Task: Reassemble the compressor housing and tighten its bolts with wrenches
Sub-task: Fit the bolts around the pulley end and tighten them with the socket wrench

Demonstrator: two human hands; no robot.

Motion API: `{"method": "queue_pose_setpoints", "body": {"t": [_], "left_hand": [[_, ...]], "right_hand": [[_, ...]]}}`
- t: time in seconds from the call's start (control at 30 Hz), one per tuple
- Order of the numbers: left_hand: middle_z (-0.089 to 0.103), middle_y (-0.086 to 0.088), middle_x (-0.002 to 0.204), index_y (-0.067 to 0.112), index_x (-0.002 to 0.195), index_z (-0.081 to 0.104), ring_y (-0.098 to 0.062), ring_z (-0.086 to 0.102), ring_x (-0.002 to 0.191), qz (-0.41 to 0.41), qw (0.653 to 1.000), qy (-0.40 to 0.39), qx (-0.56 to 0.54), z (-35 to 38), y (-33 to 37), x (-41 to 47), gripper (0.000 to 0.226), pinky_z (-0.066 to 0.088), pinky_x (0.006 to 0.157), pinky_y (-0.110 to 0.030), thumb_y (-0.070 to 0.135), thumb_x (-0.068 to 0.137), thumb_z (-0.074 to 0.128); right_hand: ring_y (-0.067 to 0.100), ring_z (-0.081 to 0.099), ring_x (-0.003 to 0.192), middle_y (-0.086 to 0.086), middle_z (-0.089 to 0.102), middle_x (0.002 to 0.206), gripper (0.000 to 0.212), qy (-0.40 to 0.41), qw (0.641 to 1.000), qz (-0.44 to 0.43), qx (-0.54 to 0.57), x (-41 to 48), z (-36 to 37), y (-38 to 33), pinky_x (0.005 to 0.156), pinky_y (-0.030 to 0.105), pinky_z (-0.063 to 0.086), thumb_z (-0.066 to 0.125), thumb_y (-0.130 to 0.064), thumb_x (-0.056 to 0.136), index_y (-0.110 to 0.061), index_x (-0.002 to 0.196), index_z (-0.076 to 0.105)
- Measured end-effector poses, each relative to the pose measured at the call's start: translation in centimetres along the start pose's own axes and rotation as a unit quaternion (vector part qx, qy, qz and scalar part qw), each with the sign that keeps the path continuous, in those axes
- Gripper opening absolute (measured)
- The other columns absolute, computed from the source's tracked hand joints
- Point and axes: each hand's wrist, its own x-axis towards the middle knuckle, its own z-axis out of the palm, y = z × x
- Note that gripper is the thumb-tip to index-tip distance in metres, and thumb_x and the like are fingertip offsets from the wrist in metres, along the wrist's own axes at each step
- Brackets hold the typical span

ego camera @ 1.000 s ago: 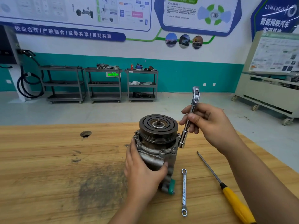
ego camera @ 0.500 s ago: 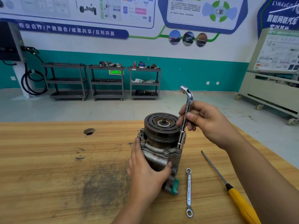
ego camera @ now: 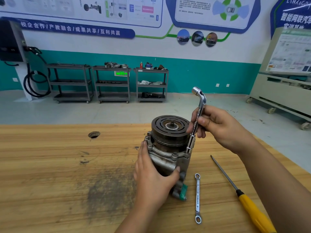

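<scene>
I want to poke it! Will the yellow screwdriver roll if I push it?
Probably a bit: the yellow screwdriver has a rounded-looking handle and lies flat on the wooden table. Its thin straight shaft should stay stiff. It lies near the table's right edge, so it might roll off.

One wide-angle camera on the person's head looks forward and down, close above the compressor (ego camera: 170, 130) on the wooden bench (ego camera: 50, 165), with the far wall (ego camera: 202, 76) beyond.
</scene>
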Motion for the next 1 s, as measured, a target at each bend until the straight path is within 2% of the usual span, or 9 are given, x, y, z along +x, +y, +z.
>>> {"method": "queue_pose_setpoints", "body": {"t": [0.13,0.27,0.37,0.47,0.57,0.67,0.8,0.9,1.0], "left_hand": [[0.019,0.01,0.153,0.033,0.148,0.006,-0.012,0.017,0.141,0.001,1.0,0.0,0.004,0.0,0.0,0.1,0.114,0.022,0.114,-0.047,0.051,0.058,0.074],[0.019,0.011,0.153,0.032,0.148,0.005,-0.011,0.017,0.14,0.004,1.0,0.0,0.004,0.0,0.0,0.0,0.115,0.022,0.115,-0.047,0.053,0.057,0.073],[0.019,0.01,0.153,0.031,0.148,0.006,-0.011,0.016,0.141,0.005,1.0,0.002,0.008,0.0,0.0,0.1,0.115,0.022,0.115,-0.047,0.053,0.058,0.074],[0.02,0.01,0.153,0.032,0.148,0.006,-0.012,0.017,0.141,0.004,1.0,0.002,0.008,0.0,0.0,0.1,0.115,0.023,0.114,-0.047,0.055,0.057,0.072],[0.022,0.009,0.151,0.032,0.147,0.007,-0.012,0.019,0.139,0.003,1.0,0.005,0.005,0.0,0.1,0.1,0.114,0.024,0.114,-0.046,0.053,0.056,0.074],[0.026,0.009,0.149,0.033,0.147,0.009,-0.012,0.023,0.138,-0.008,1.0,0.001,-0.006,-0.2,-0.1,0.2,0.115,0.028,0.113,-0.045,0.053,0.054,0.075],[0.025,0.013,0.148,0.04,0.145,0.007,-0.01,0.023,0.137,-0.011,1.0,-0.016,-0.022,-0.5,-0.4,0.4,0.116,0.028,0.113,-0.042,0.059,0.051,0.071],[0.026,0.013,0.147,0.039,0.145,0.007,-0.01,0.022,0.137,-0.013,1.0,-0.017,-0.019,-0.5,-0.5,0.5,0.116,0.027,0.114,-0.041,0.054,0.053,0.076],[0.026,0.012,0.147,0.038,0.145,0.01,-0.012,0.022,0.138,-0.015,1.0,-0.018,-0.017,-0.7,-0.6,0.7,0.114,0.025,0.114,-0.044,0.049,0.055,0.079]], "right_hand": [[0.015,0.057,0.055,0.002,0.07,0.072,0.022,0.017,0.999,-0.005,-0.033,0.1,0.9,0.1,0.054,0.025,0.047,0.044,0.004,0.094,-0.014,0.087,0.054],[0.012,0.058,0.053,0.001,0.07,0.071,0.019,0.054,0.998,-0.004,-0.016,-0.4,1.2,0.1,0.051,0.021,0.047,0.046,0.003,0.093,-0.012,0.087,0.056],[0.01,0.055,0.05,-0.001,0.069,0.068,0.023,0.1,0.995,-0.004,-0.021,-0.7,2.1,0.3,0.05,0.019,0.045,0.048,0.002,0.092,-0.017,0.083,0.057],[0.007,0.054,0.049,-0.002,0.067,0.065,0.026,0.165,0.985,-0.005,-0.054,-0.8,3.2,0.5,0.052,0.022,0.046,0.052,-0.001,0.091,-0.023,0.078,0.057],[-0.002,0.056,0.052,-0.004,0.066,0.065,0.026,0.204,0.976,-0.018,-0.07,-1.0,3.9,0.6,0.052,0.014,0.044,0.053,-0.005,0.091,-0.026,0.075,0.056],[-0.003,0.055,0.05,-0.003,0.066,0.066,0.022,0.231,0.972,-0.015,-0.042,-1.1,4.1,0.7,0.049,0.011,0.043,0.055,-0.008,0.091,-0.026,0.077,0.058],[0.005,0.054,0.047,0.005,0.065,0.066,0.016,0.313,0.948,-0.046,0.02,-0.9,2.6,-0.1,0.046,0.016,0.044,0.064,-0.015,0.087,-0.022,0.075,0.055],[0.0,0.056,0.05,0.009,0.063,0.07,0.016,0.297,0.953,-0.059,0.001,-0.4,1.2,-0.7,0.047,0.012,0.043,0.062,-0.014,0.088,-0.021,0.076,0.052],[0.004,0.054,0.052,0.003,0.065,0.072,0.017,0.256,0.966,-0.016,-0.022,0.3,0.5,0.1,0.051,0.016,0.045,0.052,-0.008,0.093,-0.02,0.081,0.054]]}}
